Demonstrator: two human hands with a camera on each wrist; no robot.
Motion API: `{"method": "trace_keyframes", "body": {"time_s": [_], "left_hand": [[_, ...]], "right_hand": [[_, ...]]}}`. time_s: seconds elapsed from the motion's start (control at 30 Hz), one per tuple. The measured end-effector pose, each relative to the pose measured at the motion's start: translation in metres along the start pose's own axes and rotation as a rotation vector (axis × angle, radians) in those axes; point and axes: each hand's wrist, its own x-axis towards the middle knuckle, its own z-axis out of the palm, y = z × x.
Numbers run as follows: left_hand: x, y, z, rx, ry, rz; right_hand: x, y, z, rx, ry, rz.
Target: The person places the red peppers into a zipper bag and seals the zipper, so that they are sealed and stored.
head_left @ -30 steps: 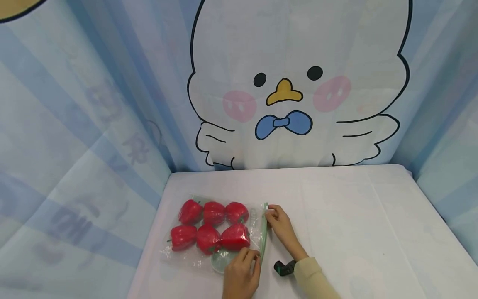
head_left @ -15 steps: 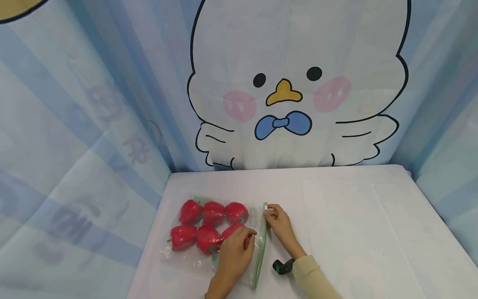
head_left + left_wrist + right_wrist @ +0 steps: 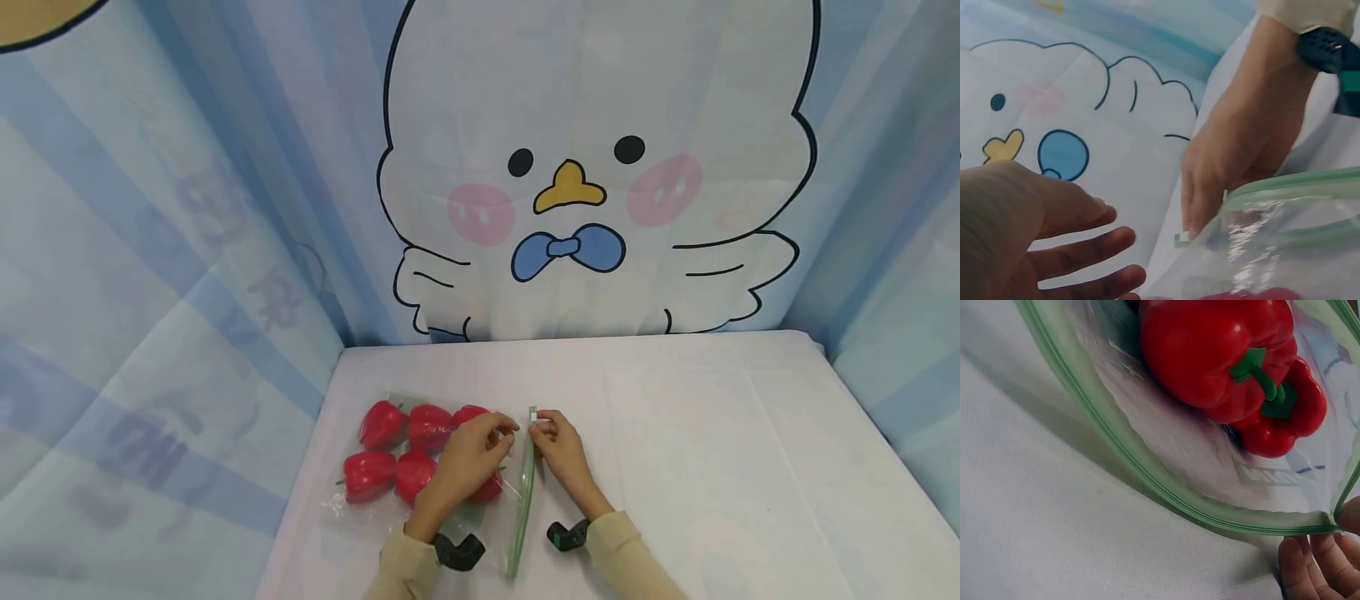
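A clear zip bag with a green zip strip lies on the table, with several red bell peppers inside. My right hand pinches the far corner of the zip edge between thumb and fingers, beside a small white piece. In the right wrist view, the two green strips bow apart, so the mouth gapes in front of a pepper with a green stem. Over the bag, my left hand holds nothing; its fingers are spread and relaxed, near the mouth. It hides some peppers from the head view.
A white cloth covers the table. Blue-and-white curtains stand around its back and sides, one printed with a cartoon bird. Black wrist devices sit on both wrists.
My left hand has left the near end of the zip edge and moved away from me over the bag, towards the far corner. My right hand stays at that corner.
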Motion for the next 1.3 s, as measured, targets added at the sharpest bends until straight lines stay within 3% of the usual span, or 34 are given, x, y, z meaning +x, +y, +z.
{"method": "trace_keyframes", "body": {"time_s": [0.3,0.67,0.97,1.3], "left_hand": [[0.040,-0.013,-0.013,-0.080,-0.113,0.018],[0.083,-0.027,-0.006,-0.066,-0.266,0.042],[0.103,-0.033,0.013,0.003,-0.307,0.031],[0.114,-0.040,0.025,0.030,-0.339,-0.002]], "right_hand": [[0.000,0.000,0.001,-0.005,0.003,-0.003],[0.002,0.000,0.002,0.002,0.007,-0.006],[0.002,-0.002,-0.001,0.008,0.004,-0.007],[0.005,-0.001,0.000,0.017,0.004,0.005]]}}
